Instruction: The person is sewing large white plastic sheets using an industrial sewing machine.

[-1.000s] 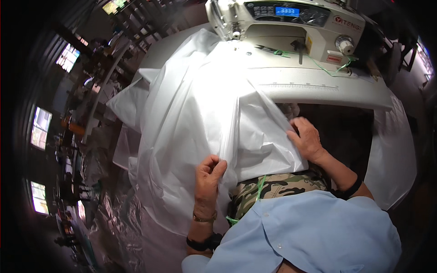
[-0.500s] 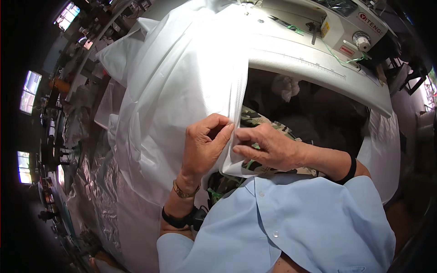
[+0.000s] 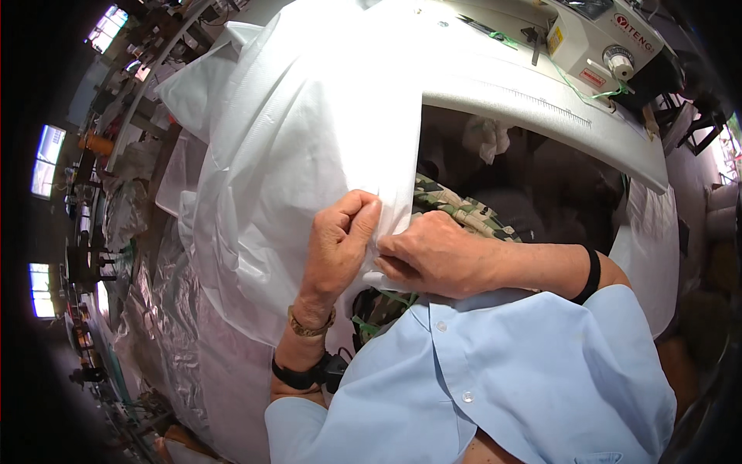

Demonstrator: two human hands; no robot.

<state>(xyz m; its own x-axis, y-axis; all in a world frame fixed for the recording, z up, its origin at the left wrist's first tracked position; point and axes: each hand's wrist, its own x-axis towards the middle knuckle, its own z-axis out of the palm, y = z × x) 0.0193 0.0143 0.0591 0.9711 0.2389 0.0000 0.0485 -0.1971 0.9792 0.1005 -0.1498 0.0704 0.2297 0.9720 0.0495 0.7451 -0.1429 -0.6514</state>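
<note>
A large sheet of thin white fabric (image 3: 270,162) drapes over the machine table and hangs toward my lap. My left hand (image 3: 340,240) pinches the fabric near its right edge, thumb against the curled fingers. Just right of it and slightly lower, my right hand (image 3: 437,251) is closed on the same edge, knuckles up. The fabric between the two hands is gathered, and its lower end is partly hidden behind my right hand.
A white sewing machine (image 3: 607,46) stands on the white table (image 3: 533,100) at the far right, with a printed ruler along the table edge. Thread snips (image 3: 483,29) lie near green thread. Camouflage cloth (image 3: 464,213) covers my lap. Crumpled silvery plastic (image 3: 158,317) lies at the left.
My right hand has moved left and turned knuckles up, closing on the fabric edge. My left hand has shifted slightly left. The fabric edge now lies flatter and wider above the hands.
</note>
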